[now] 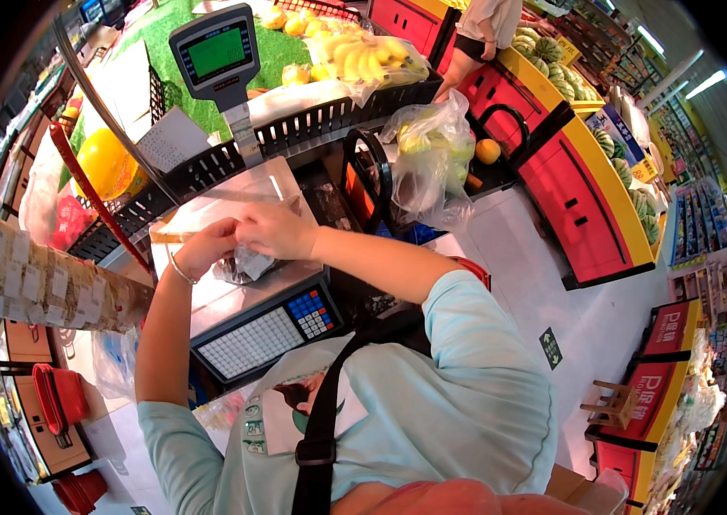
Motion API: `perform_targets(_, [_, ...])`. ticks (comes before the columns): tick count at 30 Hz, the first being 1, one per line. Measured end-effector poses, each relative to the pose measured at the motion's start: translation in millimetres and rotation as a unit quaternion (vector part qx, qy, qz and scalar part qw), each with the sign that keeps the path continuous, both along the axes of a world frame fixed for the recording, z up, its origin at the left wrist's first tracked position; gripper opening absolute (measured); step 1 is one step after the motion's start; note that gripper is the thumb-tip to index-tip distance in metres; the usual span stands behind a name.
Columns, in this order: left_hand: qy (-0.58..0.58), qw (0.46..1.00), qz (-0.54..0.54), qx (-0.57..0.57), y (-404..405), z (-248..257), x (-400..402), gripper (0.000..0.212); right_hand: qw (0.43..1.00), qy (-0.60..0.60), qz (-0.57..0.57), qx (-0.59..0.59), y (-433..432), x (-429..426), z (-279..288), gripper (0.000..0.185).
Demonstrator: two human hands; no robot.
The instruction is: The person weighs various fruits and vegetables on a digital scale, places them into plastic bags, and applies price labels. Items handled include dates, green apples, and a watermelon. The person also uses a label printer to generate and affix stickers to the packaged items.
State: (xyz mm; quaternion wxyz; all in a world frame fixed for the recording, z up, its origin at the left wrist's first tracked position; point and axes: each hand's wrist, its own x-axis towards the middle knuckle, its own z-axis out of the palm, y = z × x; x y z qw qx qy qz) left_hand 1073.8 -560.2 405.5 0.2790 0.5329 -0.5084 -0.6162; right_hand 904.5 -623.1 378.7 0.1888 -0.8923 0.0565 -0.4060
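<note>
Both my hands meet over the metal pan of a weighing scale (pixel 209 302). My left hand (pixel 209 244), with a bangle at its wrist, and my right hand (pixel 276 230) pinch the top of a small clear plastic bag (pixel 250 264) between their fingers. The bag rests on the pan; what it contains is hard to make out. Below the pan lies the scale's keypad (pixel 254 341), and its green-lit display (pixel 218 55) stands on a post behind.
Bagged bananas (pixel 370 61) lie behind a black slatted edge. A plastic bag of produce (pixel 431 158) sits at the right, near an orange fruit (pixel 487 151) and a black basket handle (pixel 366 180). A label-covered column (pixel 47 277) stands at the left. A person (pixel 476 38) is in the back.
</note>
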Motion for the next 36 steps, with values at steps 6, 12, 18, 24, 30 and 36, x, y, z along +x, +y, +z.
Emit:
perform_targets(6, [-0.063,0.98,0.097,-0.161,16,-13,-14,0.012,0.98,0.024,-0.053,0.189,14,7,-10,0.034])
perform_targets(12, [-0.077,0.938,0.228,-0.251,25,-27,-28,0.012,0.985,-0.037,-0.076,0.15,22,15,-19,0.026])
perform_targets(18, [-0.191,0.913,0.184,-0.31,31,-23,-37,0.025,0.958,-0.071,-0.172,0.218,8,30,-39,0.018])
perform_targets(24, [-0.058,0.942,0.178,-0.278,26,-38,-29,0.034,0.926,0.002,-0.119,0.359,10,20,-17,0.012])
perform_targets(30, [-0.093,0.92,0.233,-0.301,16,-51,-25,0.018,0.845,0.012,0.044,0.533,2,4,-17,0.017])
perform_targets(36, [-0.163,0.906,0.277,-0.275,4,-52,-33,0.011,0.807,-0.015,0.121,0.578,0,-2,-22,0.022])
